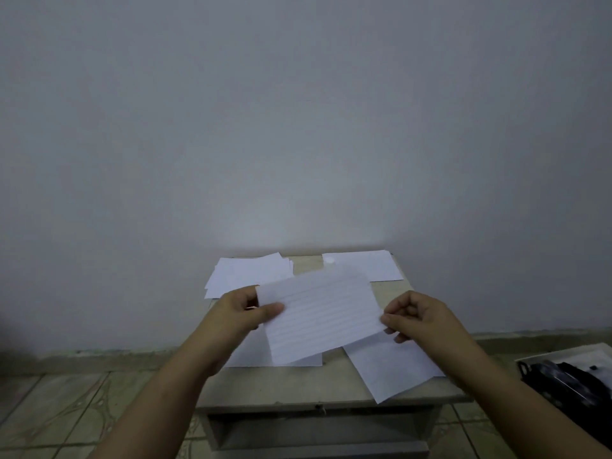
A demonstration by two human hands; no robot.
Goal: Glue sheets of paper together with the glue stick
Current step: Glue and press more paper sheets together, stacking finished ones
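A white lined sheet of paper [319, 314] hangs just above the small table [298, 385], held at both ends. My left hand [243, 314] pinches its left edge, thumb on top. My right hand [417, 318] pinches its right edge between thumb and fingertips. Under the held sheet another white sheet [251, 354] lies flat on the table. A further sheet [394, 366] lies at the front right and overhangs the table's edge. A small white cap-like object [330, 259], possibly the glue stick, stands at the back on a sheet; I cannot tell for sure.
A stack of white sheets [248, 271] lies at the table's back left and another sheet [371, 265] at the back right. A plain wall stands right behind the table. A tray with black items [569, 382] sits low at the right. Tiled floor [66, 409] surrounds the table.
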